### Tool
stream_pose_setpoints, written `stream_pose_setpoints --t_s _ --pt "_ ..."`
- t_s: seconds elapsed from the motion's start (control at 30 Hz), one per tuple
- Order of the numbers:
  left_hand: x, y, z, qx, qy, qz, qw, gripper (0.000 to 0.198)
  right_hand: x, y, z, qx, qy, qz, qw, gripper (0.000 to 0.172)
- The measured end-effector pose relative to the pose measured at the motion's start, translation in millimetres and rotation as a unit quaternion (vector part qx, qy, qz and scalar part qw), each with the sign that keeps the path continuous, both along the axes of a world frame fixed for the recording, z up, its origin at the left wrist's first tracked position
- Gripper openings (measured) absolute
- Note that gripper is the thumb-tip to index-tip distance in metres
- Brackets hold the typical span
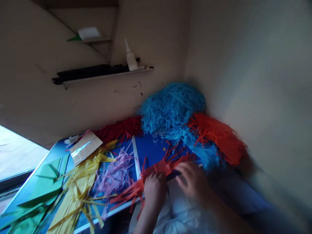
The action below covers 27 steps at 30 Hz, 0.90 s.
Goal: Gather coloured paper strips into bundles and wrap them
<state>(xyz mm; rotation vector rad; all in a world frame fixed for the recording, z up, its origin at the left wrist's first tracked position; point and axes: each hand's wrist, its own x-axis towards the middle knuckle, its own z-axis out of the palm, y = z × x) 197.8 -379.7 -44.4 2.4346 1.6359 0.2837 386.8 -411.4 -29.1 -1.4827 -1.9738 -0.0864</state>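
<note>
A strip of red fringed tissue paper [158, 167] lies at the table's near edge, its cut ends spreading to both sides. My left hand [155, 187] rests on it with curled fingers that grip its near side; the thumb is hidden. Just right of the strip, my right hand [192, 178] is blurred, its thumb and fingers apart and nothing visible between them. Whether its fingertips touch the paper I cannot tell.
Blue shredded paper [173, 105] is heaped in the corner, beside orange-red fringed paper [219, 136]. Leftward lie dark red [122, 130], purple [114, 175], yellow [78, 188] and green paper [46, 182] and a brown packet [85, 148]. A glue bottle [131, 60] stands on a wall shelf [107, 75].
</note>
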Motion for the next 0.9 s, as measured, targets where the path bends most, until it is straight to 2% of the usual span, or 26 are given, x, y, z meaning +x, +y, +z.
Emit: stream_pose_setpoints --t_s 0.07,0.1,0.2,0.3,0.43,0.5,0.57,0.63,0.67,0.73,0.77,0.83,0.9 --pt "3.9 -3.4 -1.3 0.002 -0.003 0.004 1.000 0.028 -18.4 4.0 -10.8 -0.018 -0.041 0.136 0.990 0.036" --pt "3.1 -4.7 -2.1 0.003 -0.004 0.010 1.000 0.030 -25.9 8.9 -19.5 -0.038 -0.048 0.163 0.985 0.039" --pt "-12.1 -5.3 -3.5 0.006 0.002 0.042 0.999 0.038 -33.8 31.3 -47.6 -0.085 -0.026 0.172 0.981 0.043" --pt "-43.6 1.2 -1.4 0.013 0.018 0.094 0.995 0.048 -28.1 51.5 -62.1 -0.106 -0.016 0.181 0.978 0.049" --pt "-98.5 11.2 6.4 0.039 0.063 0.157 0.985 0.046 -24.4 61.0 -59.4 -0.130 0.017 0.170 0.977 0.053" --pt "-123.2 9.0 11.8 0.055 0.115 0.179 0.976 0.044 -24.7 60.6 -56.9 -0.128 0.032 0.170 0.977 0.052" --pt "-137.6 0.1 17.2 0.079 0.159 0.182 0.967 0.047 -24.7 59.0 -56.4 -0.124 0.031 0.171 0.977 0.046" --pt "-135.5 -12.2 20.0 0.122 0.156 0.134 0.971 0.057 -23.7 57.0 -57.2 -0.125 0.017 0.179 0.976 0.039" --pt "-127.6 -17.8 19.5 0.146 0.138 0.087 0.976 0.063 -22.9 56.0 -57.6 -0.127 0.009 0.188 0.974 0.035" --pt "-102.1 -24.7 13.3 0.161 0.074 -0.012 0.984 0.066 -20.4 54.4 -57.2 -0.129 0.001 0.207 0.970 0.029" --pt "-87.5 -25.2 7.9 0.146 0.040 -0.041 0.988 0.064 -18.7 53.8 -56.1 -0.130 0.000 0.219 0.967 0.028" --pt "-63.5 -20.4 -5.1 0.105 -0.015 -0.019 0.994 0.046 -14.0 53.5 -52.0 -0.140 -0.001 0.230 0.963 0.029" --pt "-53.8 -11.2 -16.4 0.065 -0.045 0.015 0.997 0.031 -8.7 54.3 -45.5 -0.162 -0.004 0.223 0.961 0.027"
